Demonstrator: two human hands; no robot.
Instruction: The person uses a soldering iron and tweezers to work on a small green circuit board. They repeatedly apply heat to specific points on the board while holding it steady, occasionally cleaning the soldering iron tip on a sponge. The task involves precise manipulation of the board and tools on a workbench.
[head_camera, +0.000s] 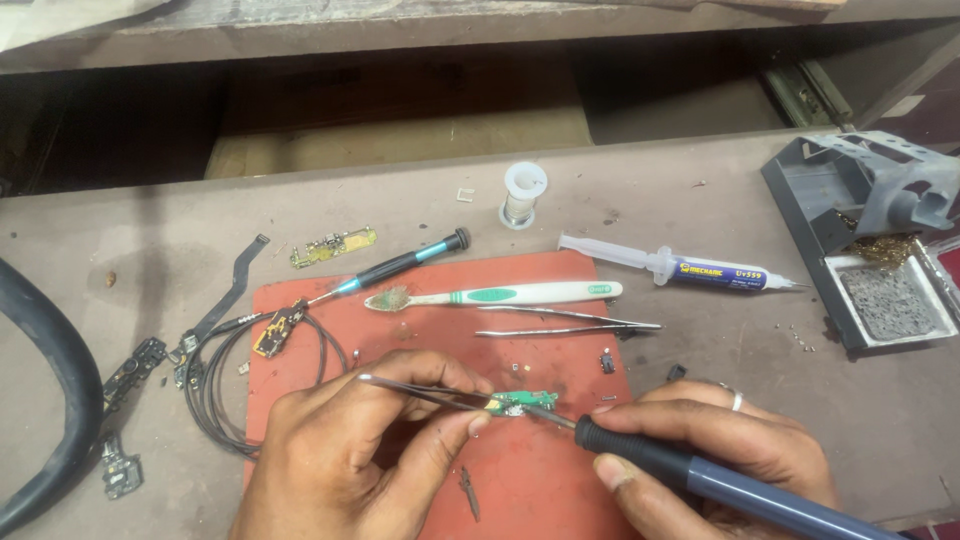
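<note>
Small green circuit board (523, 402) being soldered on the red mat (560, 480).

The board is pinned by tweezers (430, 392) pinched in the left hand (360, 450); the soldering iron (700, 475) is gripped in the right hand (720, 440), its tip seemingly touching the board. If tweezer pressure slackens, the board could shift and a joint be bridged.

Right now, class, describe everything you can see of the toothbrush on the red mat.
The toothbrush is white plastic with green rubbery patches on its handle. It lies flat along the far part of the red mat, head pointing left, handle end right. Its bristles look worn and dirty, greyish-brown. Neither hand touches it. A screwdriver tip ends close to its head, and spare tweezers lie just nearer the person.
</note>
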